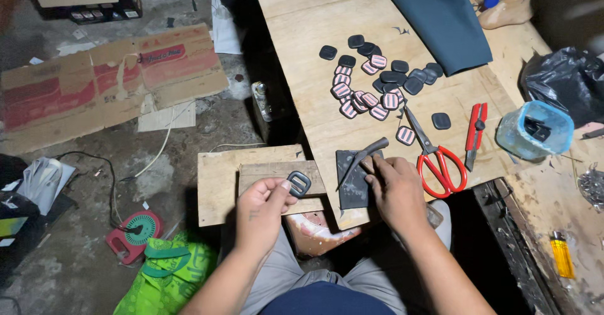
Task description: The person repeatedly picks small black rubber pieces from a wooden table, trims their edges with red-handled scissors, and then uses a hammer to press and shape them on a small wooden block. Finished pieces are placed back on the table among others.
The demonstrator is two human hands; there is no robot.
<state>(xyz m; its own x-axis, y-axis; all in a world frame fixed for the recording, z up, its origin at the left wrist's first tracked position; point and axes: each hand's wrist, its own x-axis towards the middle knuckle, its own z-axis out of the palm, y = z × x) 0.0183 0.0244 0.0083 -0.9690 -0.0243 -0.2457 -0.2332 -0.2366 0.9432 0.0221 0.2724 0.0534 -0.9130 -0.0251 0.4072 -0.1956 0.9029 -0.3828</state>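
My left hand (263,207) pinches a dark grey slotted buckle piece (299,183) between thumb and fingers, just off the wooden table's near edge. My right hand (395,192) grips the handle of a curved dark hammer (362,159), whose head rests over a small dark metal block (351,186) at the front of the plywood table (314,50). Farther back lies a pile of similar dark and pink-striped pieces (374,82).
Red-handled scissors (437,157) and a red utility knife (475,132) lie right of my right hand. A blue plastic cup (535,129), a black bag (566,79), dark blue cloth (440,16) and a yellow lighter (562,255) are around. Cardboard (100,79) covers the floor at left.
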